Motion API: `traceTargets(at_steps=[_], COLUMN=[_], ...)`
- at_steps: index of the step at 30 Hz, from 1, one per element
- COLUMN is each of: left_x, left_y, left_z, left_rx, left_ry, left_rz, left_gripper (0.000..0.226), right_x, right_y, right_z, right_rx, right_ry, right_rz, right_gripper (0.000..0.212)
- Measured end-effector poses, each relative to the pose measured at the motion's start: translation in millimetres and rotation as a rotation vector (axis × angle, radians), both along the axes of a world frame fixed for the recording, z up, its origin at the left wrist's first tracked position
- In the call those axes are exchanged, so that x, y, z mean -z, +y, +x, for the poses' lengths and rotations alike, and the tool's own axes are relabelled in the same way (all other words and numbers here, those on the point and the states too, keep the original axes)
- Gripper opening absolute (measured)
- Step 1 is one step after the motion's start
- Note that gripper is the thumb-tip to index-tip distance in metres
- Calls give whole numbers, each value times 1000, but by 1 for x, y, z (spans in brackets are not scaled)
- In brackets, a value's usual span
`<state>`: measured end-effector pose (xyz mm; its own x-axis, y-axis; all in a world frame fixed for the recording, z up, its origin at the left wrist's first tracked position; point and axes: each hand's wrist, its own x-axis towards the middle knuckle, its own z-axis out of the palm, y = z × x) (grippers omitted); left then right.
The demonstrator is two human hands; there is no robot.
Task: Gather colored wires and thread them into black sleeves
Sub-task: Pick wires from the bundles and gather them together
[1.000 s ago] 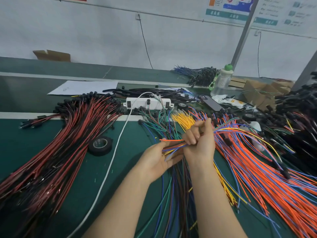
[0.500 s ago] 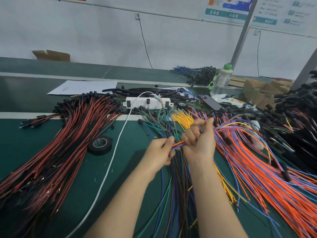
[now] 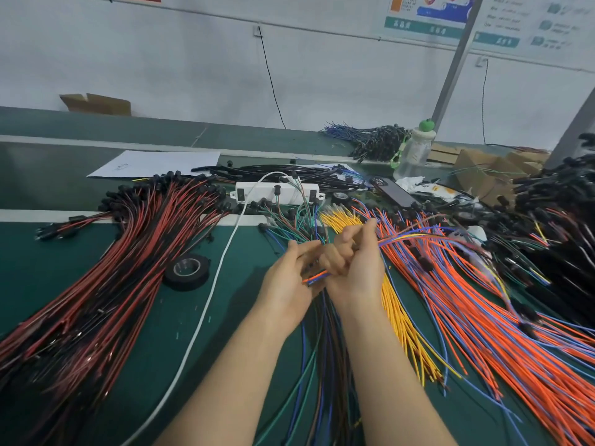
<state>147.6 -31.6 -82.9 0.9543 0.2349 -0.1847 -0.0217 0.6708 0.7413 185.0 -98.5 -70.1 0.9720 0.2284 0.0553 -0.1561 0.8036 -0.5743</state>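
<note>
Of the two hands, the left hand (image 3: 286, 284) lies with its fingers loosely stretched and grips nothing I can make out. It is cupped against the cut tips of the gathered wires (image 3: 317, 276), seemingly to level them so they can be threaded together. Just to its right and touching it, the right hand (image 3: 355, 268) is clenched around that small orange, blue and yellow bunch, probably to keep the strands from splaying; the bunch pokes out between the two hands and arcs off rightward above the orange wire heap (image 3: 483, 317) on the counter (image 3: 244, 262).
</note>
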Motion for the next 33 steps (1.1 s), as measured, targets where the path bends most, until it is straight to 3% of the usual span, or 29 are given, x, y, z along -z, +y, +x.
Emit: traceTargets(at_steps=[4, 12, 17, 20, 27, 30, 33], left_x=[1, -4, -37, -54, -41, -27, -18], left_y=[-4, -10, 21, 43, 49, 59, 66], left_z=[-2, 6, 54, 106, 257, 307, 338], left_rx=[-83, -138, -354, -448, -84, -6, 66], left_ry=[65, 44, -12, 43, 318, 427, 546], left_rz=[16, 231, 738, 1046, 1842, 1993, 2024], left_gripper=[40, 40, 14, 20, 35, 45, 51], right_x=[10, 3, -31, -49, -48, -37, -26], right_y=[20, 15, 2, 5, 23, 20, 15], right_z=[-11, 0, 57, 102, 221, 264, 290], right_rx=[-52, 15, 139, 199, 395, 486, 535], right_ry=[-8, 37, 10, 33, 169, 211, 233], right_rz=[-120, -17, 42, 94, 128, 97, 59], right_gripper=[58, 55, 52, 51, 52, 50, 50])
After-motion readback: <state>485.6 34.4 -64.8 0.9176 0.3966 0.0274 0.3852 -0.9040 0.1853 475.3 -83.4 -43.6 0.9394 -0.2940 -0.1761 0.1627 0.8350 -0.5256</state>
